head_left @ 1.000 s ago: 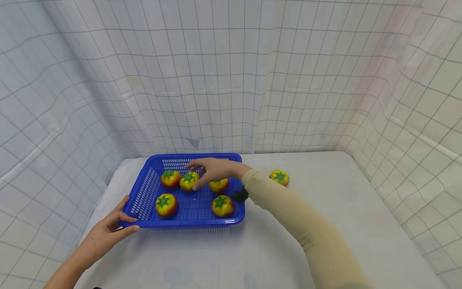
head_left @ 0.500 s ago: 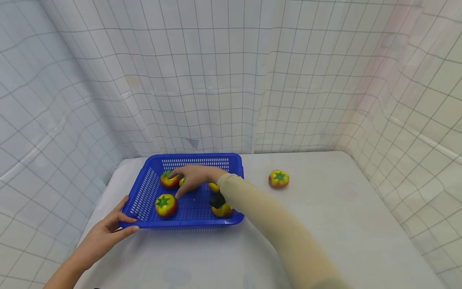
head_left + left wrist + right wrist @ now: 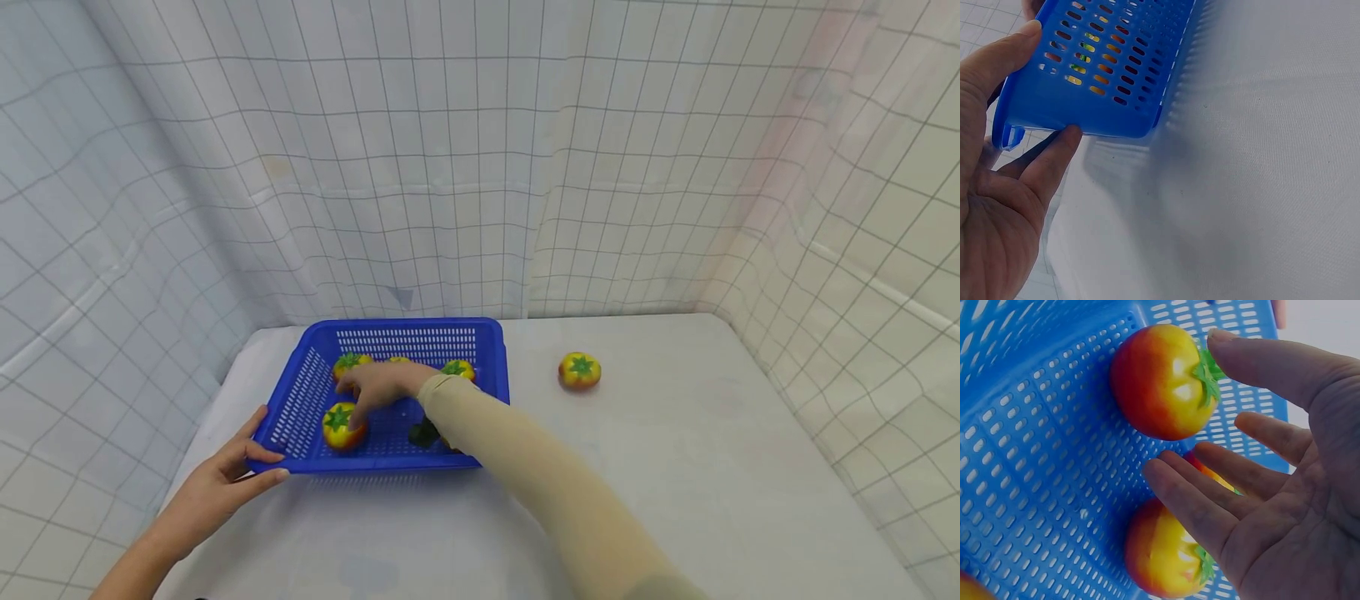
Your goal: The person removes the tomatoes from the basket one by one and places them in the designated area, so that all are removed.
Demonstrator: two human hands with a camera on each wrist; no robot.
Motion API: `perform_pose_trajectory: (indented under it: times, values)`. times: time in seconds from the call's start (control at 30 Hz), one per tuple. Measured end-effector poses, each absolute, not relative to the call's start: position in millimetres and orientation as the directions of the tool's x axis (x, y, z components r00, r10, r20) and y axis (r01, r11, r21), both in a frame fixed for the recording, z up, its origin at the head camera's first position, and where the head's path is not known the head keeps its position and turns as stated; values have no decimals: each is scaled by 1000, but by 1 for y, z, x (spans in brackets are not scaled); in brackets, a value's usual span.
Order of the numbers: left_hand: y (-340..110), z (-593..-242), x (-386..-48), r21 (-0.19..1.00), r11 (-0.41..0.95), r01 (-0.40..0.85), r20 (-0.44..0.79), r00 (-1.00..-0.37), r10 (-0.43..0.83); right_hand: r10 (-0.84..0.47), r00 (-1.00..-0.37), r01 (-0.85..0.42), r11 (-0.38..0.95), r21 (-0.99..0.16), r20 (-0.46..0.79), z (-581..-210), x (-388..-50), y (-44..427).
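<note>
The left hand [image 3: 213, 492] grips the near left corner of a blue plastic basket [image 3: 382, 462]; in the left wrist view its thumb and fingers [image 3: 1054, 156] hold the rim and corner from both sides. Over the basket's left half reaches the right hand [image 3: 381, 387], its fingers spread and nothing held. Beneath its thumb is a red-yellow tomato with a green leaf top [image 3: 343, 427], and a second tomato [image 3: 352, 365] lies just behind the fingers. In the right wrist view the fingers [image 3: 1191, 494] hang by a tomato [image 3: 1163, 384], with another [image 3: 1163, 550] below.
Further tomatoes lie in the basket, one at its back right [image 3: 458, 369], partly hidden by the right sleeve. One tomato [image 3: 579, 371] sits on the white table [image 3: 675, 433] right of the basket. A gridded white curtain [image 3: 480, 167] surrounds the table's back and sides.
The right hand has moved left and slightly nearer across the basket, from beside the middle tomato to the left ones. The left hand has stayed at its corner.
</note>
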State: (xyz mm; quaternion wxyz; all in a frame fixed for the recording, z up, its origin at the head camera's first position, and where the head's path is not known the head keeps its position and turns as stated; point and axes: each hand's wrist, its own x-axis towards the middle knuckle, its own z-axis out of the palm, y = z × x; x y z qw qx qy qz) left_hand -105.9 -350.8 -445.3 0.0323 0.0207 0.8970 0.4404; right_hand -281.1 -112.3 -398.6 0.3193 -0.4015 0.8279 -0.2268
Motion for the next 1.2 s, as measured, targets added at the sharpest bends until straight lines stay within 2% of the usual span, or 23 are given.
perform_pose_trajectory:
  times: [0.3, 0.77, 1.2]
  values:
    - [-351, -445, -106, 782, 624, 12, -34, -998, 61, -749, -514, -390, 638, -664, -418, -403, -277, -119]
    - [-351, -444, -107, 790, 613, 11, -37, -997, 66, -725, -520, -380, 671, -637, -453, -414, -277, -131]
    - [-353, -447, -108, 803, 595, 25, -25, -997, 75, -719, -457, -364, 688, -628, -523, -414, -279, -136]
